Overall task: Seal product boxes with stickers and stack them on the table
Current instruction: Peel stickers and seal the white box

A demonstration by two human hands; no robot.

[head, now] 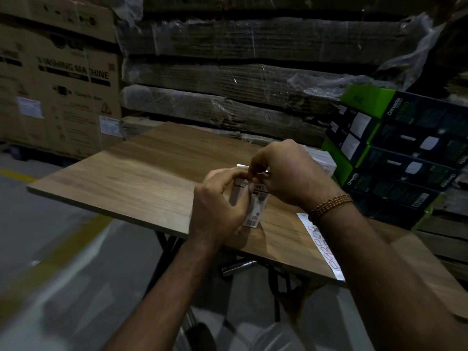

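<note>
A small white product box (255, 206) stands upright on the wooden table (141, 178), near its front edge. My left hand (217, 206) wraps around the box's left side and holds it. My right hand (286, 173) is over the box's top edge, fingertips pinched together there; whether a sticker is between them is too small to tell. A white sticker sheet (321, 244) with red-outlined stickers lies on the table under my right forearm. More white boxes (321, 160) sit behind my right hand, mostly hidden.
Stacked black-and-green product cartons (400, 158) stand at the table's right. A large washing machine carton (60, 87) is at the far left, and wrapped flat cardboard bundles (228, 79) fill the back. A grey floor with a yellow line (50, 254) lies to the left.
</note>
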